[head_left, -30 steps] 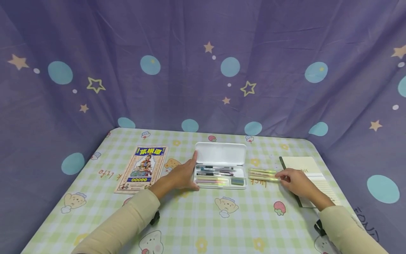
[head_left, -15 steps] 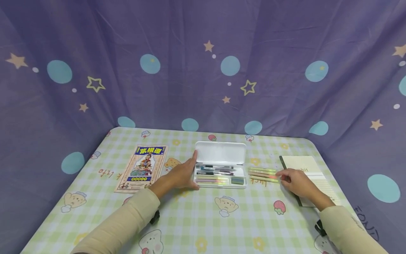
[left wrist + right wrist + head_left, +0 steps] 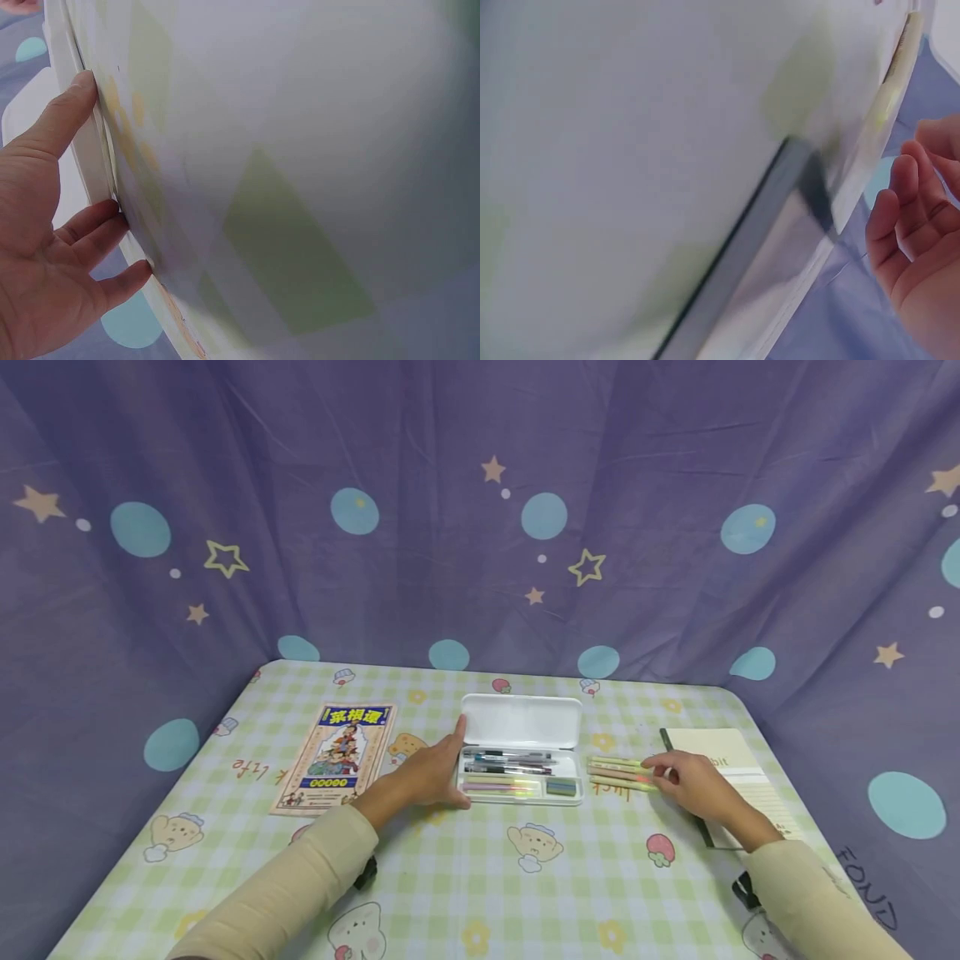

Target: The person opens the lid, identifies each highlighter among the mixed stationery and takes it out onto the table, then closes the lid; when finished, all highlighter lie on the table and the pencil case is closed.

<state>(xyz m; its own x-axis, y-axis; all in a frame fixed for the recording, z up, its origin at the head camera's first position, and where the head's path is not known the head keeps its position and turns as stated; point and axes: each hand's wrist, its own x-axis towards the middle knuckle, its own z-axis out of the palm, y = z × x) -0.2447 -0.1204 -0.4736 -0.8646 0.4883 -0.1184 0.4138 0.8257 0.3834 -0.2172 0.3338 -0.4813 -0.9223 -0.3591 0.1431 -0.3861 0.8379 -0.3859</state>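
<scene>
Head view had my right hand (image 3: pixel 693 785) at pens (image 3: pixel 618 772) right of the white case (image 3: pixel 522 722); pinched or not, I couldn't tell. My left hand (image 3: pixel 435 772), fingers extended against it, best pressed lightly.

A purple curtain (image 3: pixel 450 427) with stars and turquoise circles surrounds the green-checked bench (image 3: pixel 420 885) far, left and right.

The starry purple curtain (image 3: pixel 457 518), checked tablecloth (image 3: pixel 442 860) and open pencil case (image 3: pixel 521 721) suggest a curtained-off study nook.
</scene>
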